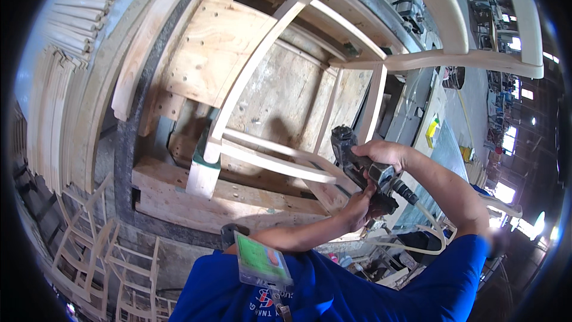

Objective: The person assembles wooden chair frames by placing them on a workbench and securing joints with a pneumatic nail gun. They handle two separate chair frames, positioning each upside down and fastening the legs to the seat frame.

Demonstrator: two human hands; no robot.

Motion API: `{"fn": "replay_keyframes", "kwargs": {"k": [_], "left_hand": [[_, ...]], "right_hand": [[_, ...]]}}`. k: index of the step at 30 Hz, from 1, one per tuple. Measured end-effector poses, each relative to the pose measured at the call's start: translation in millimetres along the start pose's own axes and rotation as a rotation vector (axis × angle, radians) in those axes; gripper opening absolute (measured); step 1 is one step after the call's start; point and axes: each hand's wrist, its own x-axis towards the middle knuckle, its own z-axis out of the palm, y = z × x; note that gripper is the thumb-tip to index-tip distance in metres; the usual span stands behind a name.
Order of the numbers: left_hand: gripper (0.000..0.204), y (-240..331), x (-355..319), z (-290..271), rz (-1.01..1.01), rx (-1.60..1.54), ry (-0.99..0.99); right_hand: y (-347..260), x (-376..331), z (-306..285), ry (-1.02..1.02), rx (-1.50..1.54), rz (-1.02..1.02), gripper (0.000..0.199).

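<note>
So the right hand (384, 153) is wrapped round a black air tool (358, 172), thumb over the top near its head, most of the other fingers tucked out of sight. The left hand (357, 210) is closed on the lower part of the same tool, fingers curled in and partly hidden. A pale hose (438, 226) runs off the tool's fitting and loops down on the right. The tool sits at the near right corner of a pale wood frame (250, 80); can't tell if its nose is touching the wood. That frame has curved rails and crosspieces, and lies over a heavy timber jig (179, 188), with one end resting by a green-edged block (203, 179). A plywood board (214, 45) with drilled holes is below the frame, further over. Out left there's a big stack of wood strips (56, 119), and some chair frames (89, 247) stand in the lower left.
</note>
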Motion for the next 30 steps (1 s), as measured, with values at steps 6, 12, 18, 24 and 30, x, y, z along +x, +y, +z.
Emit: {"fn": "replay_keyframes", "kwargs": {"k": [6, 12, 18, 24, 30], "left_hand": [[0.056, -7, 6, -10, -0.023, 0.027, -0.07], [0.094, 80, -31, -16, 0.365, -0.096, 0.157], [0.053, 226, 34, 12, 0.598, 0.065, 0.123], [0.036, 275, 101, 13, 0.669, 0.019, 0.238], [0.037, 287, 105, 4, 0.657, 0.034, 0.179]], "right_hand": [[3, -7, 4, -0.004, -0.01, -0.056, 0.044], [-26, -34, 9, 0.392, -0.911, -0.394, 0.06], [-68, 9, -2, 0.857, -1.372, -0.495, 0.078], [-126, 12, -14, 0.911, -1.359, -0.408, 0.069], [-145, 18, -15, 0.842, -1.361, -0.347, 0.058]]}}
